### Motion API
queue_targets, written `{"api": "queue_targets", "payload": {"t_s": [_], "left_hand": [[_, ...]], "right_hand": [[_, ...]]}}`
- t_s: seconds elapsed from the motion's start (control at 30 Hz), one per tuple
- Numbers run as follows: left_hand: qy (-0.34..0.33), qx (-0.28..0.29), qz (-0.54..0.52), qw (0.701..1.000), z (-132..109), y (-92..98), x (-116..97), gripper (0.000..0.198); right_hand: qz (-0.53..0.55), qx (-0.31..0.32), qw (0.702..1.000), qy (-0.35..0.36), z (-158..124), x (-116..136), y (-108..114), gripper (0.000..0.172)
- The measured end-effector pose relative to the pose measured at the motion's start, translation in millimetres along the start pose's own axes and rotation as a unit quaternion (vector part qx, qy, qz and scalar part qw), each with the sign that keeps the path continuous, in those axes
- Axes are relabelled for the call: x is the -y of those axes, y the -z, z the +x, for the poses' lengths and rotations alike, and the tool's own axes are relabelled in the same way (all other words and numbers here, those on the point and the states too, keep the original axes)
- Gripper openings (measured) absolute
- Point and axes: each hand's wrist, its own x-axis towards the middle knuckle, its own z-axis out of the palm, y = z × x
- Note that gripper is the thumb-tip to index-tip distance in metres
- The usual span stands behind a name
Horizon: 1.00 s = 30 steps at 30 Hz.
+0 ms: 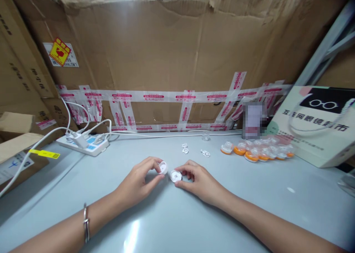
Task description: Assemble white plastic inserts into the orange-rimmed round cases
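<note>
Between the thumb and fingers of my left hand [144, 177] is a small round white cap [163, 168], tilted with its hollow side showing. My right hand [198, 179] pinches a second round white piece [175, 176] by its edge; some detail shows inside it, too small to make out. The two round pieces are close together but apart. Beyond my hands, small white cut-out parts [185, 149] lie on the table, and another flat white part [205, 153] lies to their right.
Several clear-topped orange and white pieces [252, 156] are grouped at the right, before a paper bag [313, 123]. A small clear piece [206, 136] lies near the large cardboard box [166, 49]. A power strip [95, 147] with cables sits at the left on the table [155, 223].
</note>
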Motion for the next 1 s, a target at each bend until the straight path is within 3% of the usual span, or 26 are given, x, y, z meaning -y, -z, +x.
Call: {"api": "queue_targets", "payload": {"t_s": [0.33, 0.5, 0.67, 0.87, 1.0], "left_hand": [[0.039, 0.041, 0.102, 0.993, -0.8, -1.0, 16.8, 0.003], [-0.026, 0.025, 0.137, 0.990, -3.3, -2.4, 9.1, 0.014], [-0.135, 0.114, 0.142, 0.974, -3.6, -8.2, -4.7, 0.025], [-0.143, 0.122, 0.118, 0.975, -4.2, -8.2, -5.1, 0.023], [-0.111, 0.107, 0.061, 0.986, -1.3, -11.1, -3.9, 0.017]], "right_hand": [[0.001, 0.022, 1.000, 0.009, -2.3, -4.6, 2.7, 0.024], [0.011, 0.023, 1.000, 0.016, -4.9, -3.8, 2.4, 0.026], [0.032, 0.025, 0.999, 0.023, -4.9, -2.9, 2.4, 0.025], [0.044, 0.032, 0.998, 0.028, -6.4, -1.8, 2.2, 0.026], [0.042, 0.037, 0.998, 0.037, -8.4, 0.6, 0.1, 0.022]]}}
